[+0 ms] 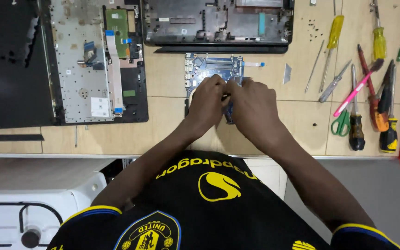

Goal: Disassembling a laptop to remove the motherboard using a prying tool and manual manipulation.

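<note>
A blue laptop circuit board [211,66] lies on the beige tiled counter, just below a dark laptop base shell [218,21]. My left hand [207,103] and my right hand [253,106] rest side by side on the board's lower half, fingertips pinched together at its middle. Their fingers cover whatever small part they press or hold there. A short blue-tipped ribbon cable [254,64] sticks out of the board's right edge.
An opened laptop keyboard deck with ribbon cables [93,60] lies at the left beside a black panel [8,60]. Screwdrivers [333,34], green-handled scissors [342,122], a pink tool [357,88] and loose screws [313,28] lie at the right. A white stove [33,208] stands below left.
</note>
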